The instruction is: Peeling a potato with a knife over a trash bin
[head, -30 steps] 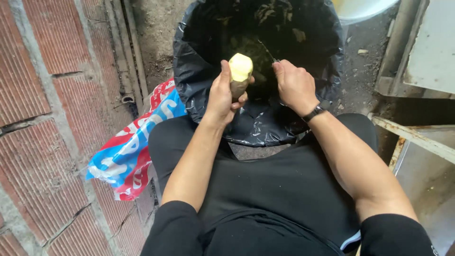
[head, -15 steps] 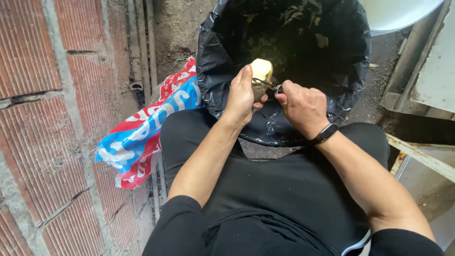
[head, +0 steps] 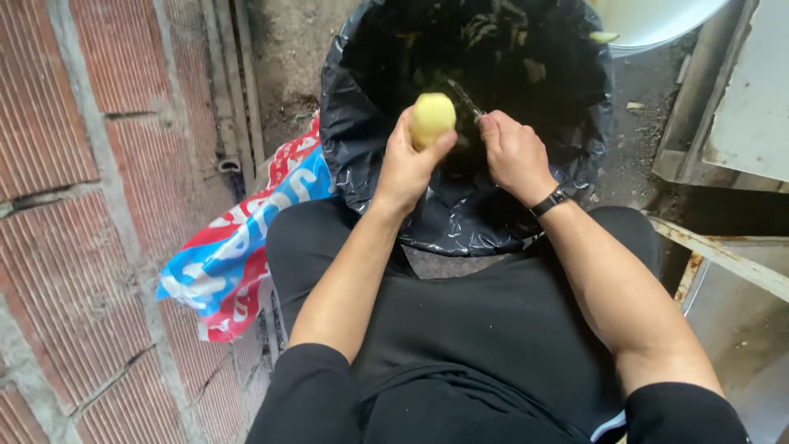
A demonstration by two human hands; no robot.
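My left hand (head: 404,164) holds a pale yellow, mostly peeled potato (head: 432,117) upright over a black bin bag (head: 362,156). To its right, my right hand (head: 511,152) grips a thin metal peeler (head: 465,99) whose blade points up and left, a little apart from the potato. Peelings lie inside the bag's dark opening. A dark watch strap circles my right wrist. I sit with my black-clothed legs against the bag.
A red brick wall (head: 74,205) runs along the left. A red, white and blue plastic sack (head: 238,247) lies between the wall and my left leg. A pale round basin edge (head: 657,20) shows at top right, and rusty metal frames (head: 723,255) stand to the right.
My right hand has drawn the peeler away from the potato to the right. The potato has turned upright in my left hand, and the view has shifted slightly.
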